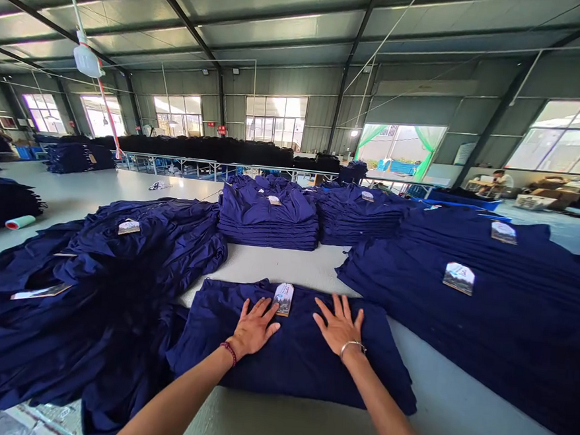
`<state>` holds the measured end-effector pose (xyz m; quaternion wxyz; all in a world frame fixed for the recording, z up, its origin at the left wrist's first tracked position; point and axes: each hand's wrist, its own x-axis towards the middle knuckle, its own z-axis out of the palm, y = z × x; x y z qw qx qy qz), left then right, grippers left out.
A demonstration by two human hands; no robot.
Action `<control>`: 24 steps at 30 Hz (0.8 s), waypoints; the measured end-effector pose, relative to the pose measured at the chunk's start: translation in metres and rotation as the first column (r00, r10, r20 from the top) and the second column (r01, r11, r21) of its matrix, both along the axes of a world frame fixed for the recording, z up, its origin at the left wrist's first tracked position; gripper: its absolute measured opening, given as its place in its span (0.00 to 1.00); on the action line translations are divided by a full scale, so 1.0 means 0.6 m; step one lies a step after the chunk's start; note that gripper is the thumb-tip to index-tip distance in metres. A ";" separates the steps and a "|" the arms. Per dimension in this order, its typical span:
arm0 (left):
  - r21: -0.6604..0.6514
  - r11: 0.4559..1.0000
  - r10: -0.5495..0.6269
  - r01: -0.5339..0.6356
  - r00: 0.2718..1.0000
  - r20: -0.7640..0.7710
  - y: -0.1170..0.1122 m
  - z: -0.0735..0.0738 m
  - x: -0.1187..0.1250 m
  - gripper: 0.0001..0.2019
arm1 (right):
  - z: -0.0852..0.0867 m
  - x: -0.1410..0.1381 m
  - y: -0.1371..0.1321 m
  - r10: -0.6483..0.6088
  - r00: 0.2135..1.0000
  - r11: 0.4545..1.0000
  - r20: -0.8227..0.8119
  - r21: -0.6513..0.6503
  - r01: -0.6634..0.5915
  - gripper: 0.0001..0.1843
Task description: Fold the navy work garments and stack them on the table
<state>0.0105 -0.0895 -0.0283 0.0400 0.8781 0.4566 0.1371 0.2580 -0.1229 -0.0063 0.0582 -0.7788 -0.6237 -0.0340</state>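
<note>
A folded navy blue garment (295,357) lies flat on the pale table in front of me. At its far edge, near the middle, sits a paper hang tag (283,299) with a printed landscape. My left hand (253,327) presses on the garment with fingers spread, its fingertips close to the tag. On the right half of the cloth rests my right hand (340,327), also flat and spread. Neither hand grips anything. Whether the garment is trousers or a top cannot be made out.
A loose heap of navy garments (90,296) lies at left. Tagged folded stacks (270,219) stand behind, and a long layered pile (503,299) spreads to the right. A white-green roll (20,222) lies far left. A person (501,181) sits in the right background.
</note>
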 end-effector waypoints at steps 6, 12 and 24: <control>-0.038 0.991 -0.133 0.132 0.991 -0.025 0.034 -0.011 -0.011 0.30 | -0.037 0.010 0.003 -0.216 0.971 0.964 -0.105 -0.179 0.195 0.31; -0.023 0.992 -0.123 0.123 0.992 -0.004 0.032 -0.012 -0.013 0.32 | -0.055 0.000 -0.016 -0.196 0.977 0.980 -0.081 -0.027 0.195 0.31; 0.032 0.999 -0.004 0.005 1.000 -0.023 0.028 -0.024 -0.010 0.31 | -0.056 -0.001 -0.014 -0.266 0.956 0.963 -0.126 0.001 0.268 0.34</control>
